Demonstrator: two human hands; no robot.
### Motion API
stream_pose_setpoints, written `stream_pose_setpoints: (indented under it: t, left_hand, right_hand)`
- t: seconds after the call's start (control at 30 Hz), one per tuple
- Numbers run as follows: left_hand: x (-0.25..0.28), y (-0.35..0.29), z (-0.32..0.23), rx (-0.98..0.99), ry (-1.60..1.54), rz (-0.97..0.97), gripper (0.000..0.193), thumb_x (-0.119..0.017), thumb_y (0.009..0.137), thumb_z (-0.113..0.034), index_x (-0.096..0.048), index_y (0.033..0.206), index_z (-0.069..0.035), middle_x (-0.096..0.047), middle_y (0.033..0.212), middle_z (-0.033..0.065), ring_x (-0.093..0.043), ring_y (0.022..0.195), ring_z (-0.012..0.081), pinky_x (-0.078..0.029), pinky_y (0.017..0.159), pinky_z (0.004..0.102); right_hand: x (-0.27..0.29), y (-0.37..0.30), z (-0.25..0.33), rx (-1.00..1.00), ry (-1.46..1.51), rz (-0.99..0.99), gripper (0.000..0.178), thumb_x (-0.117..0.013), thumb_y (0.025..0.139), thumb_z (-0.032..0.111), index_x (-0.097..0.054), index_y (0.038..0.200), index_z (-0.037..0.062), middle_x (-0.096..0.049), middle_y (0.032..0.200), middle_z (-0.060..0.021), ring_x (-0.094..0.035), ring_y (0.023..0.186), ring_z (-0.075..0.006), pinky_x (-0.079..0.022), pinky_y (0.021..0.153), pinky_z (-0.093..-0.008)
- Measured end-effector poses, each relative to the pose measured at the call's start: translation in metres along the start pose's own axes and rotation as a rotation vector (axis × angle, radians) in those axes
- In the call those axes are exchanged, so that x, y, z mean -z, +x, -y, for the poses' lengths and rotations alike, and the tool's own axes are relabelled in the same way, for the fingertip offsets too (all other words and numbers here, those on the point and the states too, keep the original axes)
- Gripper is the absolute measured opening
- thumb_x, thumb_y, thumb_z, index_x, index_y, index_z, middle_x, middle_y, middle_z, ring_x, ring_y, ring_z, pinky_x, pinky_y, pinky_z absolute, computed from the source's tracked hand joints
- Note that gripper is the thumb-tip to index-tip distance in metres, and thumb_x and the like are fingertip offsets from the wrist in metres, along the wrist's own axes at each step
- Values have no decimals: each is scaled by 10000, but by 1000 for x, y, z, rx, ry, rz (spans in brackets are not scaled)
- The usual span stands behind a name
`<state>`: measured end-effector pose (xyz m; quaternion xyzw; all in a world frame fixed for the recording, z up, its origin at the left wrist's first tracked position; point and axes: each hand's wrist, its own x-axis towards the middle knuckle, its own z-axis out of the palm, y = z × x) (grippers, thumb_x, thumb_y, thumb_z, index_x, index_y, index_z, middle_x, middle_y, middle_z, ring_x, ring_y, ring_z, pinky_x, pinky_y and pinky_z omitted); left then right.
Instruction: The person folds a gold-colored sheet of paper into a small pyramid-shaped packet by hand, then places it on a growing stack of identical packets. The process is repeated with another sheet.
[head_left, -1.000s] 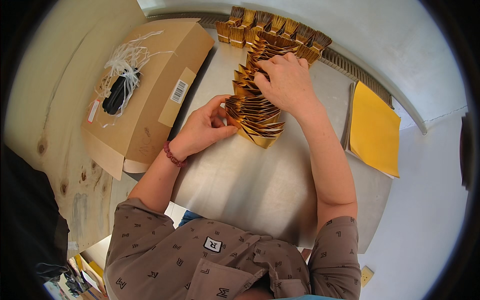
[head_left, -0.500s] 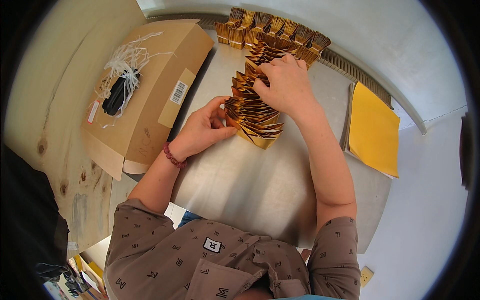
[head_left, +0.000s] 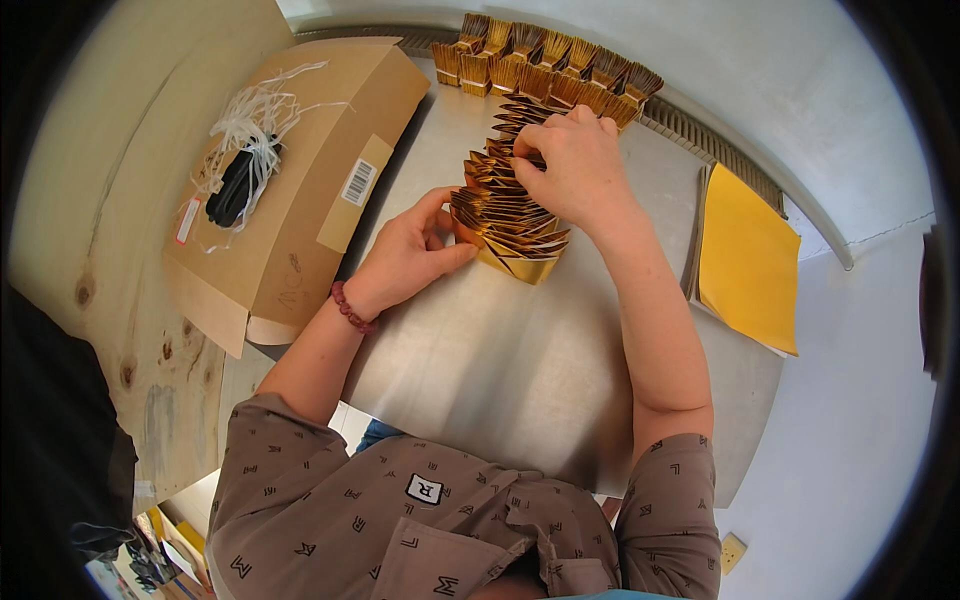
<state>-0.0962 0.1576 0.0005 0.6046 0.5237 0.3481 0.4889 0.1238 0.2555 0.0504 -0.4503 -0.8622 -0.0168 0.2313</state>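
A long row of folded gold papers (head_left: 510,222), nested close together, runs away from me over the metal table. At its near left end my left hand (head_left: 412,252) grips the stack, thumb at the front and fingers curled round the side. Farther up, my right hand (head_left: 575,165) reaches over the row from the right. Its thumb and forefinger are bent in at the papers' upper edges, and the other fingers curl, partly hidden behind the hand.
Banded bundles of folded gold papers (head_left: 525,75) line the table's far edge. On the left lies a cardboard box (head_left: 330,120) with white plastic strips (head_left: 245,120) and a black object (head_left: 240,190) on it. A pile of yellow sheets (head_left: 750,260) sits on the right of the metal table (head_left: 500,380).
The near end of the row has shifted slightly away from me, and the row looks more tightly packed. Both hands stay almost in place, my right hand moving only a little.
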Motion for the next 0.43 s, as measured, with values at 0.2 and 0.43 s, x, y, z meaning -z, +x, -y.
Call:
stream_pose_setpoints:
  t: [0.2,0.43]
  left_hand:
    - [-2,-1,-8,-14,185,-88,606,-818,863,-180,-584,1417,-102,-647,1197,58,-592,710,61,-507,677,235]
    - [-8,11,-15,-270,474,-169,637,-839,842,-241,-586,1410,-100,-464,1518,93,-496,1347,231,-462,1071,348]
  right_hand:
    - [8,1,1,-48,60,155,111,-672,854,208,-769,840,154,-749,829,-47,-652,936,-263,-417,887,-410]
    - [9,4,-7,-106,250,316,128,-672,868,234,-765,889,148,-763,852,-56,-701,1006,-265,-426,903,-422]
